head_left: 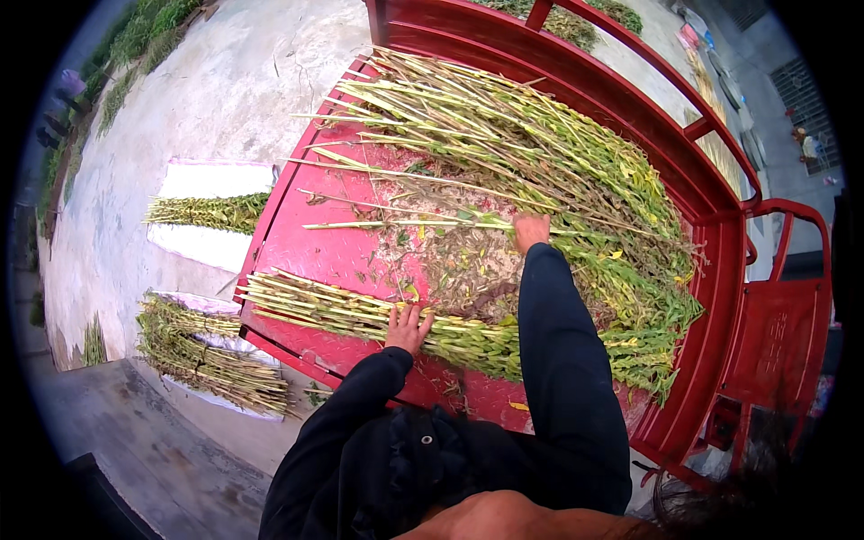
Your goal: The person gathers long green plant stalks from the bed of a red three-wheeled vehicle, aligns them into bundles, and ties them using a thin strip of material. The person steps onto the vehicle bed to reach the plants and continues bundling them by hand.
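A layer of cut stalks with green and yellow seed pods (540, 135), which look like sesame, covers much of the red truck bed (328, 184). Along the near edge lies a narrower bundle of the same stalks (315, 301). On top of that bundle rests my left hand (409, 328), its fingers spread over the stems. My right hand (531, 231) reaches farther in and is closed around a few loose stalks (405, 222); their cut ends point left. Between the two groups, leaf litter and fine crumbs (463, 261) are scattered on the bed.
Red side rails (621, 40) and a red end panel (720, 315) bound the bed at the far side and right. On the concrete ground (225, 81) at left, more tied bundles (216, 360) lie on white sheets (202, 249).
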The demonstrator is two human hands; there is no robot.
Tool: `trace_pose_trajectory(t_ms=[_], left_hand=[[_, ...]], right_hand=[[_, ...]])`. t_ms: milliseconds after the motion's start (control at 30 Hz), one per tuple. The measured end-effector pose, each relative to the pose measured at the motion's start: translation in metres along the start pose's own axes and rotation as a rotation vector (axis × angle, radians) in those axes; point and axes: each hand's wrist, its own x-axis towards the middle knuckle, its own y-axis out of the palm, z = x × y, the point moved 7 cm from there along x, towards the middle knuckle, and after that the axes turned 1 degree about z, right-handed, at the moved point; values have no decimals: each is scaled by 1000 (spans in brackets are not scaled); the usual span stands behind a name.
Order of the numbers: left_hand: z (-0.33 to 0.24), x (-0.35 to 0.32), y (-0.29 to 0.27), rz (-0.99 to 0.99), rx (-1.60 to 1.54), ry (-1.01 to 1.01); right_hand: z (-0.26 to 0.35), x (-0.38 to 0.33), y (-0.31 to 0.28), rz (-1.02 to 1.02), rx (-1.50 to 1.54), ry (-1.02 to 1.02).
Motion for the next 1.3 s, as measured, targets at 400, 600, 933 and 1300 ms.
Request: trace_pose_trajectory(t_ms=[400,600,933,1300], left_hand=[[1,3,-16,94,-13,-18],[3,9,-29,278,18,12],[11,8,-71,-2,-456,2],[0,-5,-146,-363,-2356,-377]], right_hand=[[-26,-78,-106,64,333,-95],[-79,-86,-187,-174,388,58],[-32,-119,-128,263,289,-165],[35,-213,-96,8,248,-175]])
